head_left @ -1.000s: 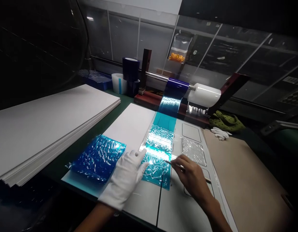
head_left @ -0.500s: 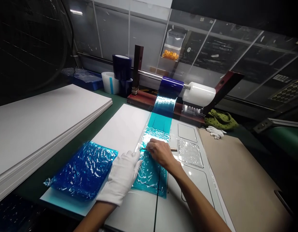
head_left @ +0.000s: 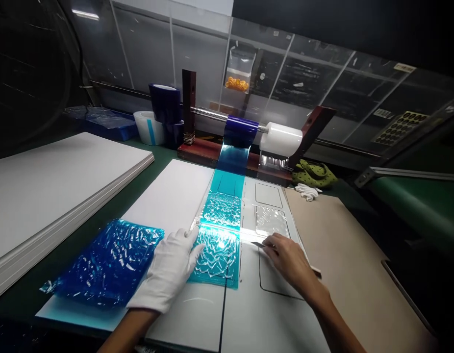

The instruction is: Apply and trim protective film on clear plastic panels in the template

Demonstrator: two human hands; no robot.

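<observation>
Left hand: the left hand point(head_left: 168, 270), in a white fabric glove, lies flat and open on the crumpled film, holding nothing.
Right hand: the bare right hand point(head_left: 290, 262) is closed around a slim craft knife point(head_left: 259, 244), whose metal blade points left, near the film's right edge.
Film: glossy, wrinkled teal film point(head_left: 216, 255) runs down from a dark blue roll point(head_left: 240, 131) across a white panel point(head_left: 271, 318) with rounded-rectangle outlines.
Left of the hands: a crumpled dark blue film sheet point(head_left: 105, 262) lies on a smooth white board point(head_left: 168, 196).
Counter: a stack of matte white boards point(head_left: 65, 191) sits on the green counter point(head_left: 153, 156).
Right side: a flat brown board point(head_left: 352, 264) lies beside the panel.
</observation>
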